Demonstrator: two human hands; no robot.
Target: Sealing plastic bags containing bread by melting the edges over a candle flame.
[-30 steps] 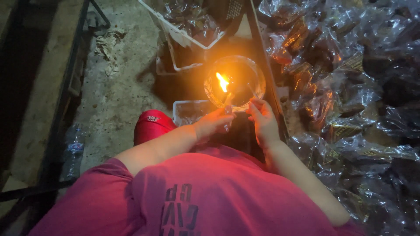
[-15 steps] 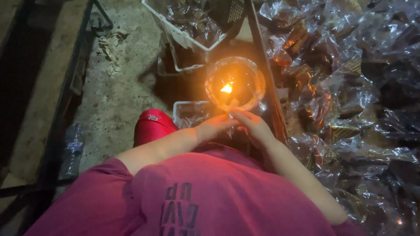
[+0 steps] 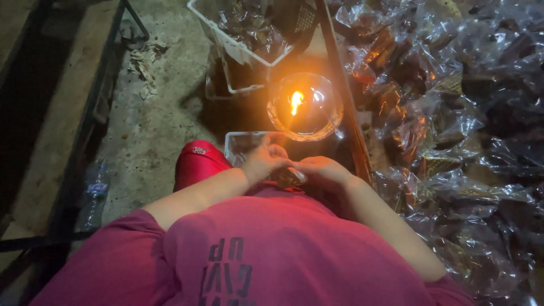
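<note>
A small clear packet (image 3: 288, 177) is held between the two hands, close to the body and low in the middle of the view. The left hand (image 3: 262, 161) is laid on the packet from the left, and its fingers (image 3: 277, 152) are bent and kept close together over it. The right hand (image 3: 321, 170) is pressed on the packet from the right, and its fingers are curled shut on it too. The two hands are touching each other at the packet. Something dark can be seen inside the packet, but what it is cannot be told.

Just past the hands, a round glass bowl (image 3: 306, 106) is set on the ground. A small flame (image 3: 296, 102) is burning in the middle of the bowl, and orange light is thrown on the hands. A clear square tub (image 3: 241, 144) is placed just left of the hands. A red thing (image 3: 199, 163) is seen beside that tub, under the left arm.

A white basket (image 3: 238, 51) full of shiny packets is set farther off, above the bowl. A big pile of clear packets (image 3: 453, 113) is spread over the right side. A dark bar (image 3: 344, 107) is laid between the bowl and the pile. A plastic bottle (image 3: 96, 190) is lying on the floor at the far left. A pink shirt (image 3: 294, 249) is worn by the person.
</note>
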